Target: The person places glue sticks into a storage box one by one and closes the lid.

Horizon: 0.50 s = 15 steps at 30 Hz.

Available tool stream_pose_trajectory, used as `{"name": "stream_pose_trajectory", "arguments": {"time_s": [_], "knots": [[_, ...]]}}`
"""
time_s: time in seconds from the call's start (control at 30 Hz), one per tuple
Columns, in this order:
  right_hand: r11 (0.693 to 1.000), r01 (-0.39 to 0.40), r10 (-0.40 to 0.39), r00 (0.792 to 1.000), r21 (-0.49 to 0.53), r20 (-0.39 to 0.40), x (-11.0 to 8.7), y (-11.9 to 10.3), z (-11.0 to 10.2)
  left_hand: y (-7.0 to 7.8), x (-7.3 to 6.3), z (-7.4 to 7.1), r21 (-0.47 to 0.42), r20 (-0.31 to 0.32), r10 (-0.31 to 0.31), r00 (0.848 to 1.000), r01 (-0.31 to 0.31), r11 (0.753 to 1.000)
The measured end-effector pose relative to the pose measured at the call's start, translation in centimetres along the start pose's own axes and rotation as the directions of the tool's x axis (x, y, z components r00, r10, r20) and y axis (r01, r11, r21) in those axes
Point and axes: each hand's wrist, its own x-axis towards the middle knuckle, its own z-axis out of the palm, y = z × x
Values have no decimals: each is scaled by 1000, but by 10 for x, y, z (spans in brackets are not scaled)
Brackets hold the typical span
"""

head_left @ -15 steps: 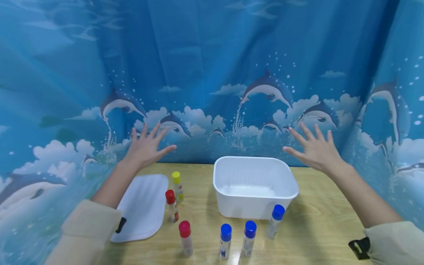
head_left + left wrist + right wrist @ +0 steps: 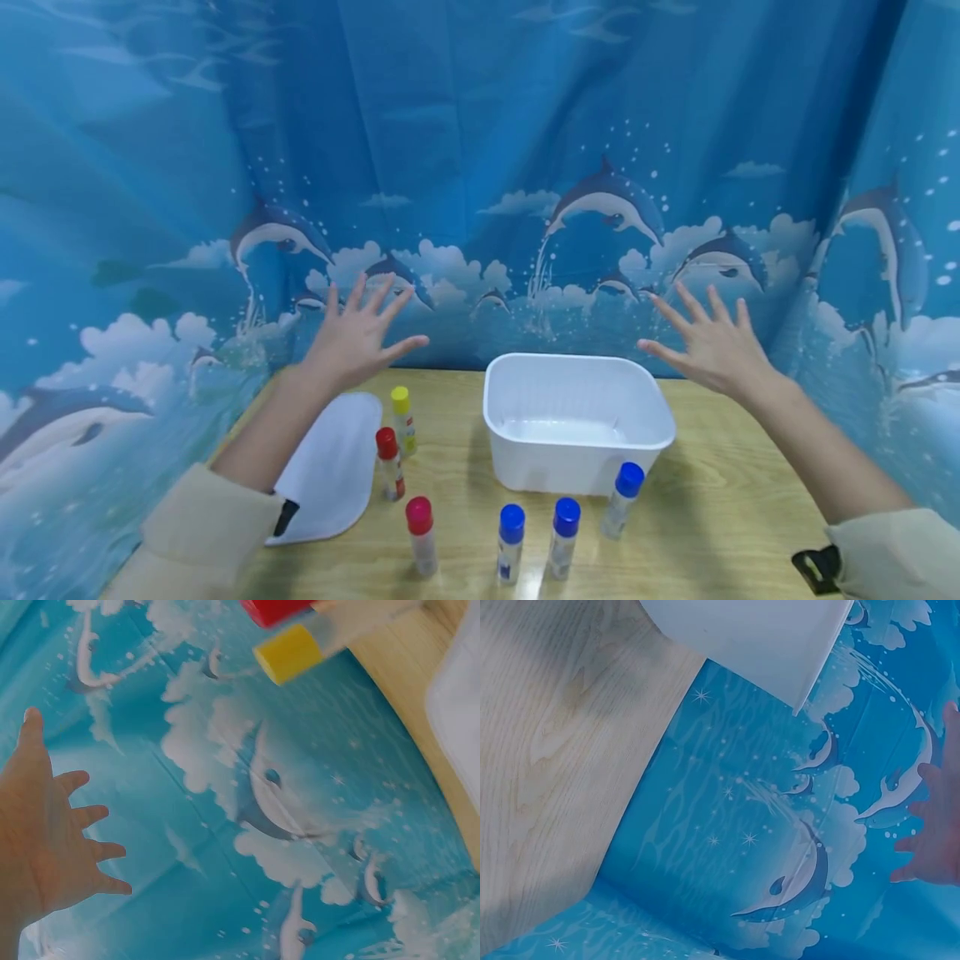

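Observation:
My left hand (image 2: pixel 352 342) is raised with fingers spread, above the white lid (image 2: pixel 337 467) and touching nothing. On the right, my right hand (image 2: pixel 712 346) is also held up, its fingers apart, beyond the right side of the white plastic bin (image 2: pixel 577 467). Upright on the table stand clear glue sticks: a yellow-capped one (image 2: pixel 403 421), a red-capped one (image 2: pixel 390 462) beside the lid, and another red-capped one (image 2: pixel 422 537) nearer. In front of the bin stand three blue-capped ones: the left (image 2: pixel 511 546), the middle (image 2: pixel 565 537) and the right (image 2: pixel 622 500).
The wooden table (image 2: pixel 735 467) ends at a blue dolphin-print curtain (image 2: pixel 465 167), which hangs behind it and along both sides. In the left wrist view a yellow cap (image 2: pixel 289 654) shows near the table edge.
My left hand has moved a little to the right, still raised and spread. The right hand has barely shifted; the glue sticks, bin and lid stay in place.

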Motion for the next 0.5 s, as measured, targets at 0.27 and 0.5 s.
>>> {"name": "stream_pose_trajectory", "arguments": {"time_s": [0.27,0.5], "knots": [[999,35,-35,999,-7,-7,-6,-6,10,50,-20,-12,39,-70,132,989,-130,991],[998,66,-66,998,6,-20,-18,-13,28,120,-49,-8,-3,-196,311,930,-318,948]]}}
